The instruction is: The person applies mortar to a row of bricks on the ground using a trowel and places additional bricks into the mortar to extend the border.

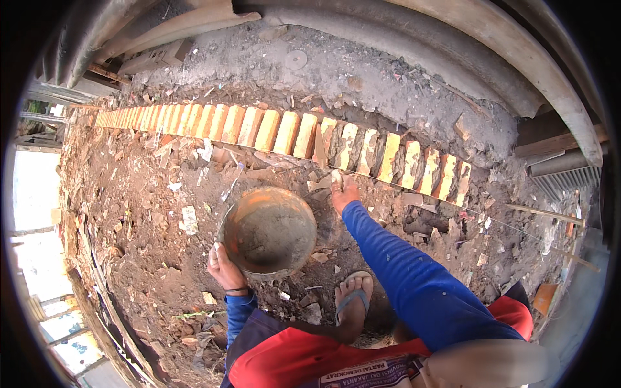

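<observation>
Below the brick row [278,132], right hand [344,194] half hides something unidentifiable.

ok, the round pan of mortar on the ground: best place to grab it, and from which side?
Probably by the rim, from the near left. The pan sits upright and open on the dirt, full of grey mortar, so only its thin edge offers a hold. The left hand already has that near-left edge. The right hand is at the ground beside the brick row, so the far-right rim is free for a second hold.
</observation>
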Demonstrator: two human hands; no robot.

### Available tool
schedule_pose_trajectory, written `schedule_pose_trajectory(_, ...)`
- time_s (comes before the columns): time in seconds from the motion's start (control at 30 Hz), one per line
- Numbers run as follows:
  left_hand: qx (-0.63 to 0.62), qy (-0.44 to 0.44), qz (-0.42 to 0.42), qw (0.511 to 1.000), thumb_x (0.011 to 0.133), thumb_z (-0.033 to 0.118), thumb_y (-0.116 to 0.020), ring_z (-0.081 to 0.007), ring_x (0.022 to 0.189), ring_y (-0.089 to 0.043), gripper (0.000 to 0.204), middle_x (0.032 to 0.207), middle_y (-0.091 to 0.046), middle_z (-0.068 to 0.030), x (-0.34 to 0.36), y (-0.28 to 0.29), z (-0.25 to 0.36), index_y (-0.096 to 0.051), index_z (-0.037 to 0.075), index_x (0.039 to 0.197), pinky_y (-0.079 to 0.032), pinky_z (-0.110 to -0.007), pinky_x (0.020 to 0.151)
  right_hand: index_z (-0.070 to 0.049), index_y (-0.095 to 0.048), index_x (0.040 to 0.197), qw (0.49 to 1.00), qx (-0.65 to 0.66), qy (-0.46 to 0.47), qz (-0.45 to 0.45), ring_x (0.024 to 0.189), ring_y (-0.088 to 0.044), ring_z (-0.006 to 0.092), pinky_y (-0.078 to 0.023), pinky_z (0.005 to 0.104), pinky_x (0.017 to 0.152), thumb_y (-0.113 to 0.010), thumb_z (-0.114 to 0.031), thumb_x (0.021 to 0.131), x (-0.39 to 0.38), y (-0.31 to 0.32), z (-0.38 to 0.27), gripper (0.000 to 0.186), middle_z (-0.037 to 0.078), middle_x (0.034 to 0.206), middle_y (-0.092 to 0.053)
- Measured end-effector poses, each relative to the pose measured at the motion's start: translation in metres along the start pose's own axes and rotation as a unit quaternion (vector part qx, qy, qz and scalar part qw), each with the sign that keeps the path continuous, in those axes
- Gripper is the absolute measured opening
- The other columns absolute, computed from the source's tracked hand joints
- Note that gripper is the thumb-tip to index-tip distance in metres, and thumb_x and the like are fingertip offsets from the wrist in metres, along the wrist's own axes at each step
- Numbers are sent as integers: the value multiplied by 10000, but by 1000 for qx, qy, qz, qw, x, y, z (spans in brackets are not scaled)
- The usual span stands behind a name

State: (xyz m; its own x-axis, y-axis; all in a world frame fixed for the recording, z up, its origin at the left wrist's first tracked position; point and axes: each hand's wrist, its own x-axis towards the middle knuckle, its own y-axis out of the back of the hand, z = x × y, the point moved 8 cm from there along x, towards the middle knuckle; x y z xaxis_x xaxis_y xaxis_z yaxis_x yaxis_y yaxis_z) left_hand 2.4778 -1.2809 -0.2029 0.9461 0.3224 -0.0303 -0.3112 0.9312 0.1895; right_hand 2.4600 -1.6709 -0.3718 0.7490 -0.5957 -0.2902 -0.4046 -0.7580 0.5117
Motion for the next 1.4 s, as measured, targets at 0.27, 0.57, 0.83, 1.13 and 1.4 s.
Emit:
schedule_pose_trajectory(0.27,1,-10,-8,1000,997,155,-518,-59,720,-488,217,792,-572,26,-7,-6,12,-594,49,823,-418,-234,644,14,-525,1287,997,53,6,55,1148,-553,445,-434,471,953,-461,-331,1001,6,23,35,453,315,1228,-569)
schedule_pose_trajectory(0.57,-50,17,-3,999,999,143,-515,-68,710,-487,211,795,-571,16,-9,-22,18,-598,35,837,-422,-239,635,33,-538,1243,997,-11,-70,-33,1088,-577,474,-459,493,923,-488,-365,986,10,11,39,477,311,1118,-624)
schedule_pose_trajectory(0.83,-4,-8,-21,1000,1000,146,-515,-65,719,-492,216,802,-573,18,-3,-6,5,-585,48,820,-434,-244,653,35,-550,1227,993,51,-104,-39,1091,-574,482,-447,510,941,-473,-347,986,21,-8,51,458,321,1130,-613)
schedule_pose_trajectory(1.13,12,-7,-25,1000,995,159,-519,-58,730,-473,220,807,-557,31,-4,-6,6,-580,53,812,-404,-233,651,18,-585,1220,994,23,-23,109,1060,-592,454,-453,436,922,-506,-271,991,-5,47,68,377,273,1075,-650)
schedule_pose_trajectory(1.4,31,-20,-20,999,991,162,-532,-75,738,-516,200,830,-589,9,0,1,1,-601,34,854,-441,-244,660,26,-586,1226,998,33,-53,32,1131,-585,403,-441,418,954,-506,-306,992,2,50,85,414,257,1168,-637)
